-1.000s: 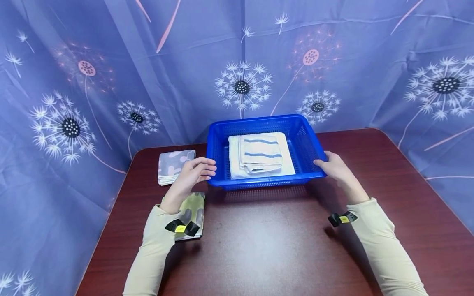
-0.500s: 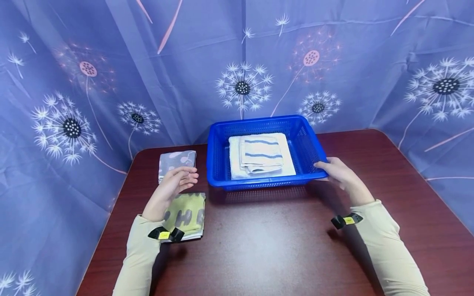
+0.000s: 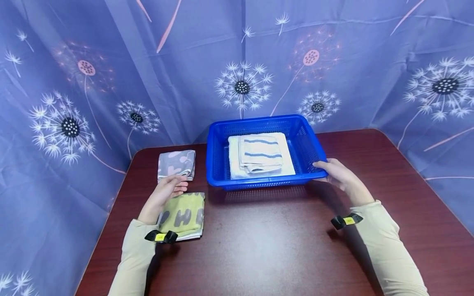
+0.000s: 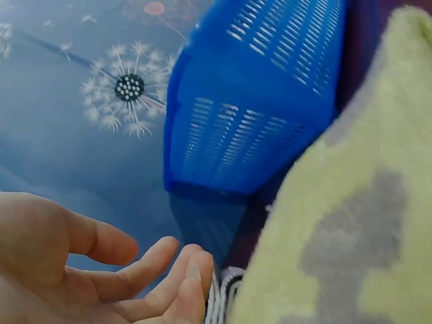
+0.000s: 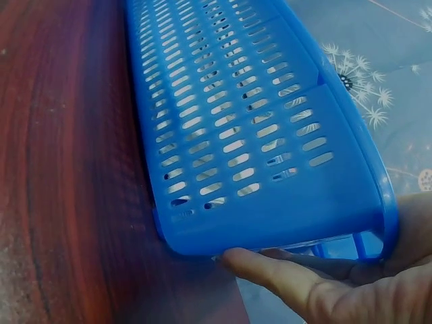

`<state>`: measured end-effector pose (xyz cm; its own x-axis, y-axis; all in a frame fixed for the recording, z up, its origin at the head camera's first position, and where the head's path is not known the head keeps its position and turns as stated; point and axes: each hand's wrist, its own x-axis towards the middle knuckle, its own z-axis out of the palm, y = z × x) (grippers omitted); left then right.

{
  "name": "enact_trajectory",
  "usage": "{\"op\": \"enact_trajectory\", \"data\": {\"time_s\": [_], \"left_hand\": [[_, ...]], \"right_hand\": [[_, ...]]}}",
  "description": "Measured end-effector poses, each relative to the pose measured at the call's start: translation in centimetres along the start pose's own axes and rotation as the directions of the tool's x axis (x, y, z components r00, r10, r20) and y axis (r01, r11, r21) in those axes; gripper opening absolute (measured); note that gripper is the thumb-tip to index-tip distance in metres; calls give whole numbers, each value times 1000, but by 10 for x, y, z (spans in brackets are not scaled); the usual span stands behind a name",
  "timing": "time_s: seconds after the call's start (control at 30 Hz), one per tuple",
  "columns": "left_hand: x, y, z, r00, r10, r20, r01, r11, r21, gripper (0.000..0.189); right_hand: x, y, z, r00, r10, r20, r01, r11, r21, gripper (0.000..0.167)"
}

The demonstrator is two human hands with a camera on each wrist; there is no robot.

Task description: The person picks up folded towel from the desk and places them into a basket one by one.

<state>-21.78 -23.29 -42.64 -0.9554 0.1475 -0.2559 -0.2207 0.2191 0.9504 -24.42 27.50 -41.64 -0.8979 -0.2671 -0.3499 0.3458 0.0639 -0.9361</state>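
Note:
In the head view a blue plastic basket (image 3: 265,181) stands at the back of the table, a striped white towel (image 3: 261,151) folded on a larger white towel (image 3: 289,164) inside it. My right hand (image 3: 340,174) grips the basket's right end, thumb over the rim and fingers beneath, as the right wrist view also shows. My left hand (image 3: 165,196) reaches to the front edge of a folded grey-and-pink towel (image 3: 175,159). Its fingers are loosely bent, and in the left wrist view the thumb stands apart from the fingertips (image 4: 196,260). A folded yellow-green towel (image 3: 185,213) lies just right of that hand.
The dark red wooden table (image 3: 255,246) ends against a blue curtain (image 3: 192,61) with dandelion prints at the back and sides. A black wrist camera (image 3: 161,237) sits on the left sleeve, another wrist camera (image 3: 346,221) on the right.
My left hand has let go of the basket's left end and moved left and toward me to the grey-and-pink towel's front edge, where a corner now looks curled. The basket stays put.

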Motion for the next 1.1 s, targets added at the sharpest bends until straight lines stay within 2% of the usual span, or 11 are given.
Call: {"op": "enact_trajectory", "data": {"time_s": [0.13, 0.27, 0.43, 0.63, 0.83, 0.97, 1.07, 1.1], "left_hand": [[0, -7, -3, 999, -8, -42, 9, 1000, 23, 40], [-1, -14, -4, 990, -33, -135, 38, 999, 37, 38], [-9, -22, -6, 964, -41, -263, 66, 994, 87, 35], [-18, -31, -10, 930, -12, -366, 97, 972, 215, 33], [-22, -38, -14, 910, -50, -411, 153, 963, 221, 41], [-24, -42, -15, 918, -102, -382, 194, 958, 210, 47], [-22, -51, -19, 928, -103, -357, 186, 960, 207, 51], [-19, -56, -22, 929, -81, -361, 165, 964, 209, 52]], "right_hand": [[0, 0, 0, 1000, -2, -12, 1, 1000, -5, 65], [0, 0, 0, 1000, -5, -10, 5, 1000, -17, 65], [0, 1, 2, 1000, -11, -13, 11, 999, -45, 64], [1, 3, 3, 999, -25, -24, 24, 999, -44, 62], [-1, 4, 3, 999, -28, -34, 25, 997, -74, 61], [-1, 3, 3, 999, -21, -40, 17, 995, -101, 59], [0, 3, 4, 999, -20, -43, 16, 996, -92, 60], [0, 3, 4, 999, -22, -44, 18, 996, -88, 60]]}}
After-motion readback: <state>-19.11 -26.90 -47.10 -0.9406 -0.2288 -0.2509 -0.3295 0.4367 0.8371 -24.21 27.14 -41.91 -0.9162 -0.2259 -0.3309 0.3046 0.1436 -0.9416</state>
